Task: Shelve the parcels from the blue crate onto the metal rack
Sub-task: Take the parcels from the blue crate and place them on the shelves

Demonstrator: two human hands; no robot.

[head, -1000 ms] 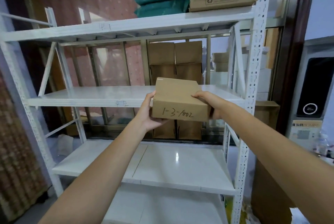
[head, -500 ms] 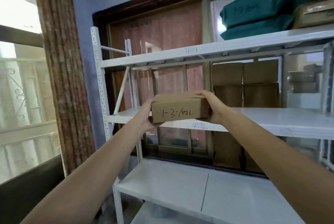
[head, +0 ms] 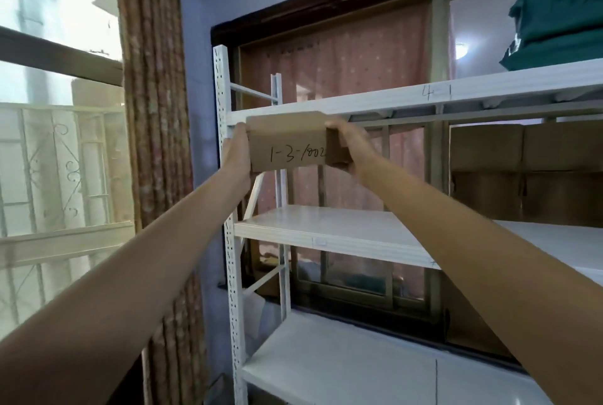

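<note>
Cardboard is the material of the small brown box (head: 287,143), which is held up by 2 hands at the left end of the white metal rack (head: 326,235). The left hand (head: 239,151) is wrapped around its left end, and the right hand (head: 346,146) grasps its right end with the fingers over the top edge. "1-3-1002" is written by hand on the front face. The box is kept in the air just in front of the upper shelf (head: 375,101), at the height of its front edge, beside the left post (head: 225,130); it is not yet set on any board.

The step in hand is judged to be the placing of this parcel. For the next move, the box probably has to be lifted a little above the shelf edge, pushed forward onto the board, and only then released. "4-1" is marked on this shelf edge, so the label should perhaps be compared first.

Green wrapped parcels (head: 554,32) are seen on the upper shelf at the far right. Larger cartons (head: 522,176) are stacked behind the rack. The lower boards are white and glossy. A pink curtain (head: 342,58) hangs behind the rack, and a patterned brown curtain (head: 153,110) beside a bright window (head: 55,110) is seen at the left. The blue crate is not in view.
</note>
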